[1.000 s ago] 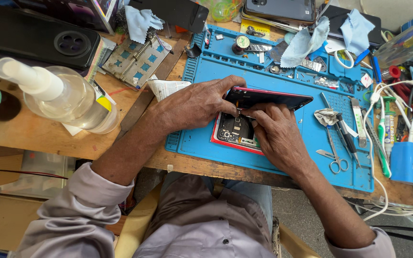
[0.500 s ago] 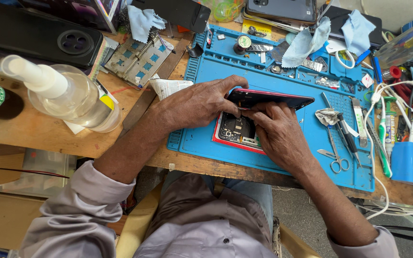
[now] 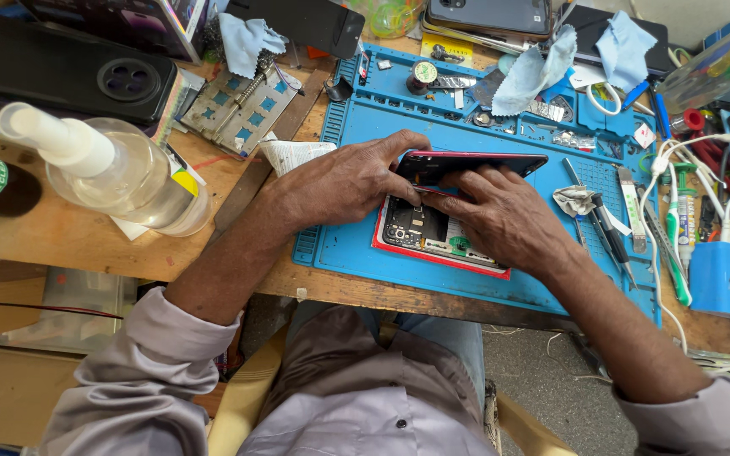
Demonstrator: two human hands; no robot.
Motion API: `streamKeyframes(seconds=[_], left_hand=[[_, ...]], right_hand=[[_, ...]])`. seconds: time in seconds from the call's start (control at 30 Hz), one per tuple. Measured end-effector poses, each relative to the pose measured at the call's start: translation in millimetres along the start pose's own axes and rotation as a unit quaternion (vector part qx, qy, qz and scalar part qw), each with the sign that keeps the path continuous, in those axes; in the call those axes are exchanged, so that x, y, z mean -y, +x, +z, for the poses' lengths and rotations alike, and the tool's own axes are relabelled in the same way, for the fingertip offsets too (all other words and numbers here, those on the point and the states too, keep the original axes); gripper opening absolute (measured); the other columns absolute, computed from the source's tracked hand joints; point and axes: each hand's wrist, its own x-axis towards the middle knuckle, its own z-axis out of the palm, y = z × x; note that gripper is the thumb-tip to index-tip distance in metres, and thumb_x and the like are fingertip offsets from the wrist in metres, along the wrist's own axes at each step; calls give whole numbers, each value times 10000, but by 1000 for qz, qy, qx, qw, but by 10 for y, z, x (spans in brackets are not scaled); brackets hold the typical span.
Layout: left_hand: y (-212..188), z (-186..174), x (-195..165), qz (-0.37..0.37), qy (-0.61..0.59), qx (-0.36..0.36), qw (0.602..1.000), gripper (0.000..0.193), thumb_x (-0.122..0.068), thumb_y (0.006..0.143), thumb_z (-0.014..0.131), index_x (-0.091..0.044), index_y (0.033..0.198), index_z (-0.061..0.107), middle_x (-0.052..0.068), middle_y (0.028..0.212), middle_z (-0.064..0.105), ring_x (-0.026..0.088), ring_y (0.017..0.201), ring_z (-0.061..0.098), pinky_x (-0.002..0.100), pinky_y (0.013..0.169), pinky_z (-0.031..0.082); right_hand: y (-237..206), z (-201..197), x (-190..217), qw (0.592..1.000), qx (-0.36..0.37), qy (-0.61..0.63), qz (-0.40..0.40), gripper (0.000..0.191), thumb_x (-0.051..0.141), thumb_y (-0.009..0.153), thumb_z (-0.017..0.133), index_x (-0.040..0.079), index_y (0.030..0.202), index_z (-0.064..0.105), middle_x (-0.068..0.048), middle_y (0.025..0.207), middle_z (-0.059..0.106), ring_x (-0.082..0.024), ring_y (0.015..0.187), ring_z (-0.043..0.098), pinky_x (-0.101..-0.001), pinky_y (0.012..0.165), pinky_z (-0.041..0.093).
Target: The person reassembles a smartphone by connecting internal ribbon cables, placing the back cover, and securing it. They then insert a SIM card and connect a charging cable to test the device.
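Phone (image 3: 433, 241) lies half-hidden under both hands, whose fingers (image 3: 458, 203) pinch its raised screen (image 3: 475, 162).

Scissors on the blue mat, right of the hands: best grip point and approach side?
Take the scissors by the finger loops at the near end, coming from the table's front edge. They lie flat on the mat, blades pointing away, so the loops face the person. The right hand is closest. Tweezers lie close on the right, so a side approach looks crowded.
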Motion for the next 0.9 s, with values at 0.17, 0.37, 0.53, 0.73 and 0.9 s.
streamKeyframes(seconds=[0.17,0.37,0.53,0.73,0.9], left_hand=[[1,-17,-28,13,-9,0,1000,250,-18,818,758,-146,1025,815,124,1442,505,276,1236,618,339,1026,545],[4,-64,-108,31,-8,-5,999,259,3,813,755,-122,1031,816,128,1399,517,301,1194,630,380,999,543],[14,-93,-97,-12,-55,20,998,298,33,826,725,-144,1055,798,116,1423,510,247,1090,689,347,920,598],[15,-110,-75,-17,-66,-5,998,364,70,816,701,-156,1092,778,149,1414,513,309,1078,682,360,870,605],[137,-72,-123,-33,-74,-25,996,278,121,861,635,-91,1033,692,134,1316,584,322,1069,697,387,877,599]], right_hand=[[38,29,-112,997,23,-33,-67,564,116,769,694,204,1326,683,28,1274,634,-208,1149,595,-401,974,477],[-51,-31,-72,996,-59,51,-53,528,26,796,665,148,1309,695,-41,1238,696,-252,1113,638,-423,991,508],[-348,-183,-62,972,-163,156,71,449,-101,835,626,86,1232,726,-126,1105,733,-283,992,694,-408,873,559],[-725,-107,-151,921,-243,212,218,321,-66,969,633,67,1246,725,-126,1113,735,-176,924,715,-319,766,585],[-969,-179,-442,903,-176,198,338,170,78,943,755,55,1111,770,-109,925,748,-174,757,701,-319,689,547]])
